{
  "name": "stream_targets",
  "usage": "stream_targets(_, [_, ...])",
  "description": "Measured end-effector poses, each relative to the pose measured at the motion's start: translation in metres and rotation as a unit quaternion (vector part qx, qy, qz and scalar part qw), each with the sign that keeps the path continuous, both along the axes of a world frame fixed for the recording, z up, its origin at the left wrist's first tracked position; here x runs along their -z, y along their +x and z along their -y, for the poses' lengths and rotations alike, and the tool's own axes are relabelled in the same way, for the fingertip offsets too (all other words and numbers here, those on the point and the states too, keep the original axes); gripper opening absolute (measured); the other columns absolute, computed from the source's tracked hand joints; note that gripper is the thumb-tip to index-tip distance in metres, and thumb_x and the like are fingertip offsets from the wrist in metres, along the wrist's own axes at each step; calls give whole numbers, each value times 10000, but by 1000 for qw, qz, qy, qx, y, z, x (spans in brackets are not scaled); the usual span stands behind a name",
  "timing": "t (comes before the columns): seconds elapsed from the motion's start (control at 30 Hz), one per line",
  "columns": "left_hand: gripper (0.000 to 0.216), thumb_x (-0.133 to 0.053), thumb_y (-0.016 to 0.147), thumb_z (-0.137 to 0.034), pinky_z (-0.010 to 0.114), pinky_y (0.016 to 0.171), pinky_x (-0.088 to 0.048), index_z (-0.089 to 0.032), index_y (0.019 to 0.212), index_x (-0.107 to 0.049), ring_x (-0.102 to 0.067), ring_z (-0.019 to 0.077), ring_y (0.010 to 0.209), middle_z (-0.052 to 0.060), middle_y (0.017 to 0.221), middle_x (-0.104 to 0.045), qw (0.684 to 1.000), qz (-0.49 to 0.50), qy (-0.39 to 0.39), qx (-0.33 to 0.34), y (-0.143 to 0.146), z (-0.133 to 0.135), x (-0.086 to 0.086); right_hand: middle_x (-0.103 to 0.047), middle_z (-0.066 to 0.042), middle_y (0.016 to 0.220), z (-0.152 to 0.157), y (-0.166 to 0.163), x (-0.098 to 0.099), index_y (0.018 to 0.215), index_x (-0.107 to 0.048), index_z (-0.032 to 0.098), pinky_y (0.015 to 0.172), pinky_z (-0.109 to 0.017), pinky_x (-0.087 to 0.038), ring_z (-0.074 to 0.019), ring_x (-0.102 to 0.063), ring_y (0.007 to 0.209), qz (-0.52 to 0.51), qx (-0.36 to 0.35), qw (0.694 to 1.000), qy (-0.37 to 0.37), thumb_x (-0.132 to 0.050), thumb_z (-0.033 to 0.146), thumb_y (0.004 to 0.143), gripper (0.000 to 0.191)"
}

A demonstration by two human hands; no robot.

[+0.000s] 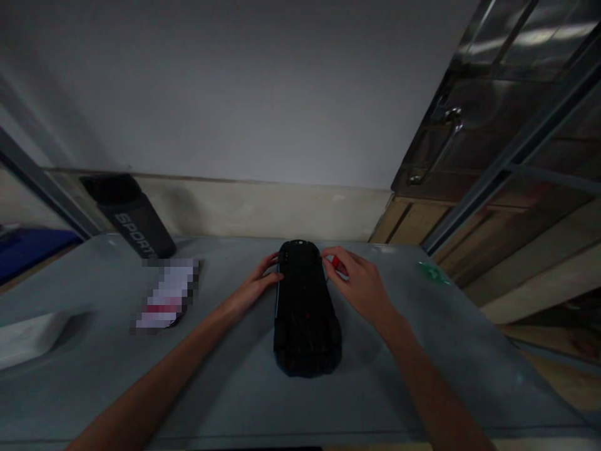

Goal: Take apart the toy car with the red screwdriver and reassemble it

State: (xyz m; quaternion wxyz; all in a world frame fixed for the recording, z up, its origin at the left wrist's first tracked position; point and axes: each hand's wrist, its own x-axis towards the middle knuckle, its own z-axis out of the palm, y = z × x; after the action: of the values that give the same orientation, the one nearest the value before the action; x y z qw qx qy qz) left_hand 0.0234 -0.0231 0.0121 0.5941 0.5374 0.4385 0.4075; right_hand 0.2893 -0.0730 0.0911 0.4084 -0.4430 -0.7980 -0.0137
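A black toy car point(306, 313) lies upside down on the grey table, its dark underside facing up. Against its left edge near the far end, my left hand point(258, 279) steadies it with thumb and fingers. On the opposite side, my right hand point(354, 279) is closed in a pinch by the far right wheel. A small red piece point(335, 262) shows between its fingers; what kind of thing it is cannot be made out. Dim light hides the details of the car's underside.
A dark sports bottle point(136, 219) stands at the back left, with a blurred-out phone-like item point(169, 294) in front. A white box-like object point(30, 338) lies at the far left. A green scrap point(432, 272) is on the right, near the table's metal frame point(498, 169).
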Motion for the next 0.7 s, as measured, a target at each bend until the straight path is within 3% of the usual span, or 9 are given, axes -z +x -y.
stream_targets(0.4, [755, -784, 827, -387, 511, 1319, -416, -381, 1562, -612, -514, 368, 1603, 31, 1748, -535, 1000, 4, -3, 1, 0, 0, -1, -819, -33, 962, 1, 0, -1, 1128, -719, 267, 761, -312, -585, -186, -741, 713, -6, 0, 1000, -20, -550, 229, 1073, 182])
stream_targets(0.7, [780, -790, 828, -414, 518, 1316, -415, -332, 1579, -600, -512, 379, 1604, 82, 1765, -510, 1000, -7, 4, -4, -1, -2, 2, -821, -29, 935, 2, 0, -1, 1119, -733, 279, 742, -309, -582, -187, -726, 690, -6, 8, 1000, -28, -551, 230, 1057, 198])
